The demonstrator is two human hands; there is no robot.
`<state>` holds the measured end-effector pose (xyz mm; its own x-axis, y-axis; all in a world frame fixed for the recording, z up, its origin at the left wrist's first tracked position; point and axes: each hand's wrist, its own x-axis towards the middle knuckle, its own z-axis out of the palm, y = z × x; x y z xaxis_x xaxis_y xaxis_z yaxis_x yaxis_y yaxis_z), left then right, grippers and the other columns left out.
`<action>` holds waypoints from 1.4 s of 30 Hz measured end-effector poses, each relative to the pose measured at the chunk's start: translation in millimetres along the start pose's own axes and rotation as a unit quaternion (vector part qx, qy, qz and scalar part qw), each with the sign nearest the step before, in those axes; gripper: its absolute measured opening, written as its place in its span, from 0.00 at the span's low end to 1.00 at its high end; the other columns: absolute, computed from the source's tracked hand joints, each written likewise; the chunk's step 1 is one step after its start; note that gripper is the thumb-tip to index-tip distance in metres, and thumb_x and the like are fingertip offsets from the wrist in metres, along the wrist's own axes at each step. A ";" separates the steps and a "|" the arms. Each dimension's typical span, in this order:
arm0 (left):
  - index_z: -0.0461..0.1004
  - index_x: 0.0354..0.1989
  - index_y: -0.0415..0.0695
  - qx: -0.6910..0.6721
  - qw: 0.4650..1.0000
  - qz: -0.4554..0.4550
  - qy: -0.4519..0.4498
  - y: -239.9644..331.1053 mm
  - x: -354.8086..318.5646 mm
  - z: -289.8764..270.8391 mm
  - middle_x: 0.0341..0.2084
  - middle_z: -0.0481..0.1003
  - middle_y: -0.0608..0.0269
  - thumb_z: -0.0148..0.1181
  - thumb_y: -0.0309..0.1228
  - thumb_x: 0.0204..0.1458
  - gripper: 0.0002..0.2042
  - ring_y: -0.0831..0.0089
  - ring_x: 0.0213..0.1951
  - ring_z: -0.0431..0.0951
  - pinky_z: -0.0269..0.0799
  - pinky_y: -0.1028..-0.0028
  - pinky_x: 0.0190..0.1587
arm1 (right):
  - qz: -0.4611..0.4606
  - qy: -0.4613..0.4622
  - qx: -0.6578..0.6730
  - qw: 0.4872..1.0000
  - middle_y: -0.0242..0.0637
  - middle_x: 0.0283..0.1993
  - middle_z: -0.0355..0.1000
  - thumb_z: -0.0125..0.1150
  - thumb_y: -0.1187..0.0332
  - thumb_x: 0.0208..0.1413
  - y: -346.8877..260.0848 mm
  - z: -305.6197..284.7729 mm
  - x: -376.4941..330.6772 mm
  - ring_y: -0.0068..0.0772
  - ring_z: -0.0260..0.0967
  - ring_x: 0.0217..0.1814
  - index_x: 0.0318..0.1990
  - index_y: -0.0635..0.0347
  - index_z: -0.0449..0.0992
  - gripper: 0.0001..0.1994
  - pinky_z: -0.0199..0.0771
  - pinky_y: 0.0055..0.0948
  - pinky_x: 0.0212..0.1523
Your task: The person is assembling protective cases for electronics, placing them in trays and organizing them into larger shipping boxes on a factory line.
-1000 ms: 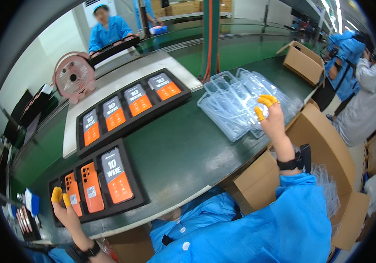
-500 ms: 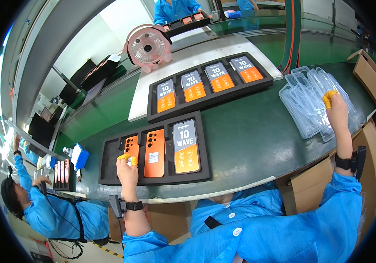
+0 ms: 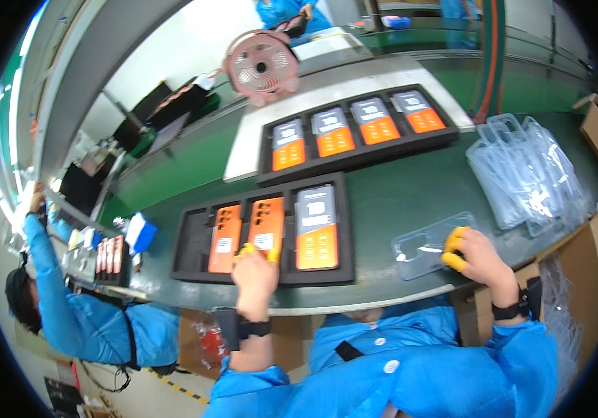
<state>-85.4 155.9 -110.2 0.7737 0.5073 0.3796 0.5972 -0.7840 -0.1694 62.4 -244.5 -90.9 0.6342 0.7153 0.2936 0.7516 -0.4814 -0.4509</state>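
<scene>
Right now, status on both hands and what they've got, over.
Left hand on the orange phone in the near black tray. Right hand pinching a clear phone case on the green bench. Nothing between them.

Orange phone (image 3: 267,228): camera side up, lying flat in the middle slot of the near black foam tray (image 3: 194,237), touched at its near end.
Clear case (image 3: 428,244): transparent, empty, lying flat on the green desk (image 3: 396,195), right of the tray, held at its right edge.
</scene>
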 end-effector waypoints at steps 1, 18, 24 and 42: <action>0.69 0.33 0.35 0.010 1.000 0.011 -0.007 1.4 -1.3 -2.4 0.26 0.72 0.46 0.54 0.45 0.46 0.20 0.53 0.31 0.74 0.70 0.60 0.33 | 0.015 0.024 0.012 1.000 0.39 0.31 0.66 0.59 0.66 0.41 1.6 4.4 -3.0 0.43 0.63 0.36 0.23 0.59 0.71 0.07 0.62 0.36 0.38; 0.69 0.40 0.33 -0.483 0.834 -0.077 -0.256 -39.1 52.6 -8.4 0.31 0.72 0.55 0.52 0.36 0.50 0.17 0.67 0.35 0.71 0.65 0.72 0.36 | 0.039 0.161 0.030 0.986 0.40 0.26 0.63 0.57 0.73 0.42 -0.1 27.6 -12.7 0.43 0.60 0.32 0.22 0.64 0.66 0.06 0.59 0.34 0.36; 0.70 0.32 0.33 -0.569 0.809 -0.143 -0.038 -34.0 49.4 -12.3 0.26 0.73 0.45 0.49 0.31 0.48 0.12 0.55 0.31 0.73 0.66 0.65 0.35 | 0.031 0.146 0.061 0.987 0.44 0.39 0.64 0.57 0.72 0.43 -1.6 19.8 -14.8 0.44 0.61 0.43 0.33 0.64 0.69 0.09 0.59 0.35 0.47; 0.61 0.52 0.38 -0.678 0.624 0.331 -0.204 176.7 -3.4 -53.5 0.50 0.62 0.48 0.48 0.36 0.54 0.20 0.57 0.53 0.61 0.56 0.67 0.54 | 0.125 0.247 0.538 0.796 0.33 0.46 0.66 0.53 0.69 0.54 -40.3 17.1 28.7 0.22 0.63 0.46 0.50 0.63 0.63 0.16 0.62 0.23 0.46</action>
<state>6.1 -3.5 -92.8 0.9101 -0.2560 0.3258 -0.3967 -0.3112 0.8636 47.2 -195.9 -78.7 0.9332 0.2511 0.2569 0.1686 0.3254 -0.9304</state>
